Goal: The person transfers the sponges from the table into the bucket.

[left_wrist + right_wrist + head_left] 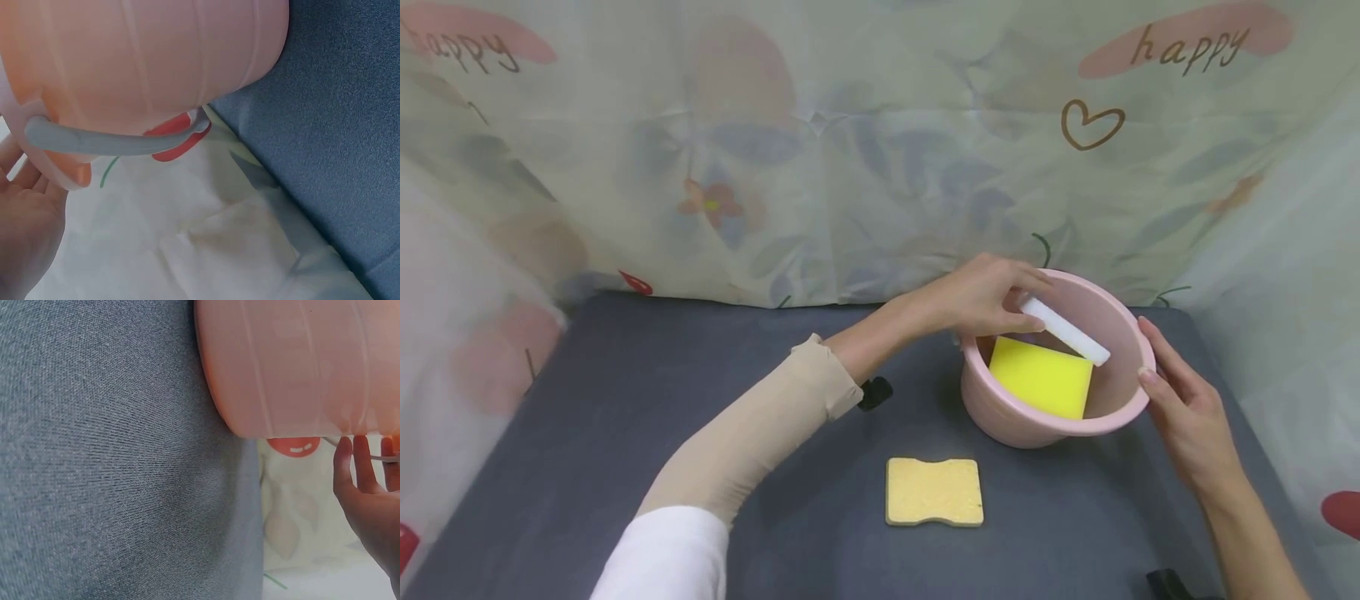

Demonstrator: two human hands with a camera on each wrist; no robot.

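A pink bucket [1015, 417] stands tilted toward me at the right of the dark table, its grey handle [112, 142] visible in the left wrist view. My left hand [985, 296] reaches over its far left rim and pinches one end of a white sponge [1067, 332] between thumb and fingers, inside the bucket. Below that sponge sits a bright yellow sponge [1043, 379], its lower part hidden by the bucket wall. My right hand [1191, 408] holds the right rim, thumb on the edge; its fingers [364, 465] lie against the outer wall in the right wrist view.
A pale yellow sponge [934, 492] with notched sides lies on the dark tabletop [805, 533] in front of the bucket. Printed curtains [820, 167] hang close behind the bucket and along both sides. Black straps [876, 393] show near each forearm.
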